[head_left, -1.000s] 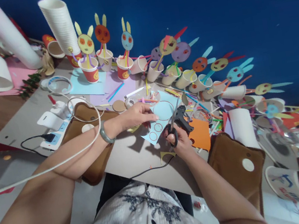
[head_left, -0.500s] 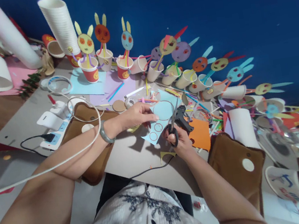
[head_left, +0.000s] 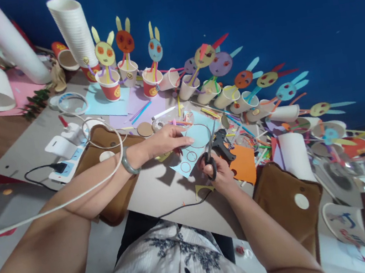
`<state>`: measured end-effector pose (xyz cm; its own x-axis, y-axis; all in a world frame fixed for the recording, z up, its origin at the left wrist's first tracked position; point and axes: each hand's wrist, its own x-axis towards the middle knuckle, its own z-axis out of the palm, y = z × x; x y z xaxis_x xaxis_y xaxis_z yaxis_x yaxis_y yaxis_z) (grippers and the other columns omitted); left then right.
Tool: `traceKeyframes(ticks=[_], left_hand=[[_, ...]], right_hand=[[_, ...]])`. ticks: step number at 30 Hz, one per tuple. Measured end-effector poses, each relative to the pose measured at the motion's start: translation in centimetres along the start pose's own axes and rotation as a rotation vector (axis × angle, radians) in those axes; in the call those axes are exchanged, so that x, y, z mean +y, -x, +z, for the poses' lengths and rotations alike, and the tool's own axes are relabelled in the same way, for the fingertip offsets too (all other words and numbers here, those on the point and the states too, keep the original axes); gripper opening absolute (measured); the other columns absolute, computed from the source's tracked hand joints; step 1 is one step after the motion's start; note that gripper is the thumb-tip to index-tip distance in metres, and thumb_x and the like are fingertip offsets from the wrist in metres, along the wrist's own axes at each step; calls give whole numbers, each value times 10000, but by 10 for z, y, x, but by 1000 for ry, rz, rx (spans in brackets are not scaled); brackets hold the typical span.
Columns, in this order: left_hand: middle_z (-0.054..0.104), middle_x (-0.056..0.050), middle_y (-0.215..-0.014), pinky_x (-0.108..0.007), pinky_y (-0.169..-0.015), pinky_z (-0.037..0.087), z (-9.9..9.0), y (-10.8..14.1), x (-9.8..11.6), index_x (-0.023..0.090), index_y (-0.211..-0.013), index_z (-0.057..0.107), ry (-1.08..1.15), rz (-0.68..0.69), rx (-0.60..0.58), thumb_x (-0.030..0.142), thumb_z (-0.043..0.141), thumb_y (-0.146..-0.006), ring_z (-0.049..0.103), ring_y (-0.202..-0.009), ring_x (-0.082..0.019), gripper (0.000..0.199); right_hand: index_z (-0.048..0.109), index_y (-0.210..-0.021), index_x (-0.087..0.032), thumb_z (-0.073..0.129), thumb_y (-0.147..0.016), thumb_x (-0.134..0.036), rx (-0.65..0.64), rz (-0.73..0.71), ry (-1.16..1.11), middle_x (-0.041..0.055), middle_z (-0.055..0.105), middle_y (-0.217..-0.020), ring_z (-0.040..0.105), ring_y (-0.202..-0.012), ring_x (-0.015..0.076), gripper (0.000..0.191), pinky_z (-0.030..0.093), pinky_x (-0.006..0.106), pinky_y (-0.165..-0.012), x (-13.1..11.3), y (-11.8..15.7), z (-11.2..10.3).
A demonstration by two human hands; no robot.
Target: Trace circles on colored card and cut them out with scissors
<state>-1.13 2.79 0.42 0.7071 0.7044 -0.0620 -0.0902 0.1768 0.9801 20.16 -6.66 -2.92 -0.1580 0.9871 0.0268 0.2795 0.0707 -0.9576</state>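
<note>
My left hand (head_left: 172,139) pinches the left edge of a light blue paper (head_left: 198,135) between thumb and fingers. One large circle and two small ones are drawn on this sheet in a dark reddish line. My right hand (head_left: 221,172) is closed round the black handles of a pair of scissors (head_left: 210,153). The blades point up and away, along the right side of the large circle. Just beyond the scissors lies a black hot glue gun (head_left: 222,145), close to a sheet of orange paper (head_left: 243,164).
Paper cups with rabbit-faced figures (head_left: 105,54) line the blue wall. A tall cup stack (head_left: 72,31) stands at the back left. A power strip (head_left: 69,166) with a white cable crossing my left arm is at left. Brown pouches (head_left: 289,207) flank the work area.
The light blue paper has shifted and turned slightly to the left in my left hand. Both hands keep their grips, and the scissors stay at the paper's right side.
</note>
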Motion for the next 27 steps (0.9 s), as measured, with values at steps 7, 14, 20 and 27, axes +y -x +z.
traceKeyframes(ticks=[7,14,20,27], left_hand=[[691,-24,-697,-221,-569,520,-1,-1,0,96,-821,697,12,-14,-3,277,725,-858,639,-592,-97,186],[695,-18,-702,-202,-556,520,-1,0,1,101,-833,690,16,-2,-18,271,697,-864,641,-594,-87,173],[687,-20,-698,-203,-549,514,-3,0,0,104,-825,679,-18,20,-33,294,675,-876,628,-580,-85,196],[668,-18,-688,-215,-552,509,-4,-1,-2,105,-811,680,-43,32,-12,316,681,-870,608,-576,-87,219]], right_hand=[[511,-673,-217,641,-785,-809,-2,-4,15,-12,510,-635,397,-566,130,616,349,295,-553,1,0,-1],[505,-659,-213,652,-774,-811,-2,-2,16,-14,514,-631,403,-565,125,626,337,291,-551,1,0,-2],[491,-651,-216,665,-770,-802,-10,3,-6,-20,499,-615,388,-556,121,623,336,289,-545,0,0,-2],[489,-662,-218,666,-772,-793,-3,2,2,-18,506,-620,401,-568,128,611,343,288,-553,3,2,-3]])
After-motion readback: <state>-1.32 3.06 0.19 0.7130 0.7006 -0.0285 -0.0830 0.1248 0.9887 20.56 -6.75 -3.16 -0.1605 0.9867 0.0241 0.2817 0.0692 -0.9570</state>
